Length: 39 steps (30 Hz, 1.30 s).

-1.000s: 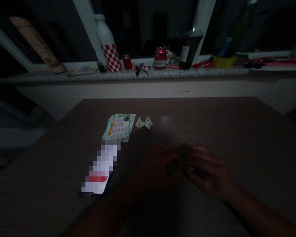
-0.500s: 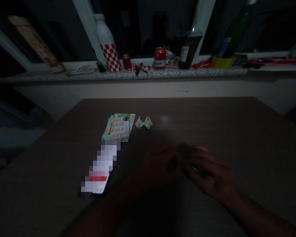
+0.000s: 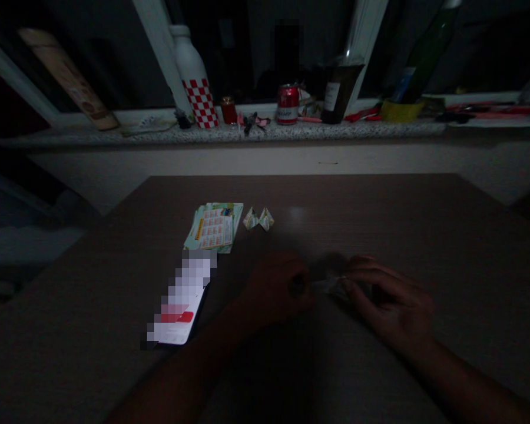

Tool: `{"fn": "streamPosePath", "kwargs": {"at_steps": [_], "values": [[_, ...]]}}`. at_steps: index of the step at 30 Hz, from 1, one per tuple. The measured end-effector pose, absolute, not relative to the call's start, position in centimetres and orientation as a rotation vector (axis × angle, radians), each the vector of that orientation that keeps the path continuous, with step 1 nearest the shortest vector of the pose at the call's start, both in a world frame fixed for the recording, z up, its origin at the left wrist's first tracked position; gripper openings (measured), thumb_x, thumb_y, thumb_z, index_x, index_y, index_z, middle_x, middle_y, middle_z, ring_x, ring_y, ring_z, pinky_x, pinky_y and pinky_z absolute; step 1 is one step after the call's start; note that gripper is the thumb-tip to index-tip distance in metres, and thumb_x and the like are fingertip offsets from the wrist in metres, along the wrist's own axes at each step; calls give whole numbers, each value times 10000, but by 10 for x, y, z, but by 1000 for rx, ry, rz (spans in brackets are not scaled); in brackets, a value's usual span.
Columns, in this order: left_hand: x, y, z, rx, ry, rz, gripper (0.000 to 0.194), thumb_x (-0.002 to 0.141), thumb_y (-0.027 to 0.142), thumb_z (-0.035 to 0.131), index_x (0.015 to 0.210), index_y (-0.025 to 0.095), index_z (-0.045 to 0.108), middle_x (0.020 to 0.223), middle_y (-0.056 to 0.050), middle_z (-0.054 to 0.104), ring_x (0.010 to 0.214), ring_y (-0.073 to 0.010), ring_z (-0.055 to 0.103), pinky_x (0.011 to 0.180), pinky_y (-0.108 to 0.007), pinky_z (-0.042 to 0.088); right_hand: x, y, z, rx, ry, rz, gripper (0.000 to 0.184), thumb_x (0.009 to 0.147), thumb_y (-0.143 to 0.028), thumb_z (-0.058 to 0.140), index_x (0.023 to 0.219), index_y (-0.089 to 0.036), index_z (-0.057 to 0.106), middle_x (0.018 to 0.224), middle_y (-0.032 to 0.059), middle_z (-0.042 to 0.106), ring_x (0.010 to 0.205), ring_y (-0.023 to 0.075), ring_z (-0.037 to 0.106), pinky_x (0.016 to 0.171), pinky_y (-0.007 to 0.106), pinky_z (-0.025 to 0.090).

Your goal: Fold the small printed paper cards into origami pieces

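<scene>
Over the dim table, my left hand is closed, thumb and fingers pinched on the left end of a small pale piece of folded paper. My right hand pinches the right end of the same paper between thumb and fingers. Shadow hides most of the paper's shape. Beyond my left hand lies a folded paper figure with two pointed halves, like a bow. To its left is a stack of printed leaflets. A phone with a lit screen lies left of my left forearm.
The brown wooden table ends at a wall under a granite windowsill. On the sill stand a checkered white bottle, a red can, a dark plastic cup, a yellow container and a tall tumbler.
My hands have moved apart, the left one leftward and the right one slightly rightward. The pale paper between them now shows. Leaflets, paper figure and phone stay in place.
</scene>
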<state>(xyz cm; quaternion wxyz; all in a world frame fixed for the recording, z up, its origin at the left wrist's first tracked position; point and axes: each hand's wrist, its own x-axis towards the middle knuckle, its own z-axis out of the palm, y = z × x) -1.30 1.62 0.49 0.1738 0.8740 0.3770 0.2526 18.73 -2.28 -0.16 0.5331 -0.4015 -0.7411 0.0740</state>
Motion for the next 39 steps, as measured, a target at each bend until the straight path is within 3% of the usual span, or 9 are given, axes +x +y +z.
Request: {"fn": "streamPosePath", "kwargs": {"at_steps": [11, 17, 26, 33, 39], "values": [[-21, 20, 6, 2447, 1094, 661, 70, 707, 204, 595, 736, 172, 540, 719, 4, 556, 678, -137, 505, 629, -251, 375, 186, -23, -5, -1135, -1639, 270, 70, 775, -140, 661, 768, -209, 672, 750, 20, 696, 718, 166, 661, 629, 272, 523], [-26, 23, 11, 2302, 1132, 736, 69, 681, 161, 587, 704, 164, 522, 690, 15, 533, 645, -126, 486, 599, -244, 353, 185, -19, -11, -1308, -1465, 642, 98, 766, -268, 665, 699, -199, 685, 660, 9, 695, 591, 145, 633, 543, 236, 494], [-20, 23, 14, 1898, 1184, 892, 65, 729, 144, 494, 675, 174, 476, 651, 33, 474, 620, -114, 447, 583, -236, 358, 181, -17, -10, -1289, -1440, 1118, 112, 692, -248, 673, 610, -174, 650, 578, -3, 653, 542, 115, 581, 526, 208, 458], [-16, 21, 3, 1548, 1108, 952, 146, 836, 308, 531, 846, 171, 580, 770, -2, 596, 713, -139, 571, 638, -246, 448, 186, -15, -17, -1249, -1298, 1270, 168, 725, -312, 700, 639, -168, 681, 599, 4, 647, 553, 107, 540, 538, 226, 405], [-9, 11, -3, 1441, 981, 716, 352, 785, 402, 647, 1041, 160, 651, 990, -83, 702, 882, -222, 656, 734, -306, 502, 193, -11, -29, -1192, -1112, 1307, 179, 746, -322, 713, 643, -182, 672, 623, -5, 634, 596, 114, 542, 590, 249, 406]]}}
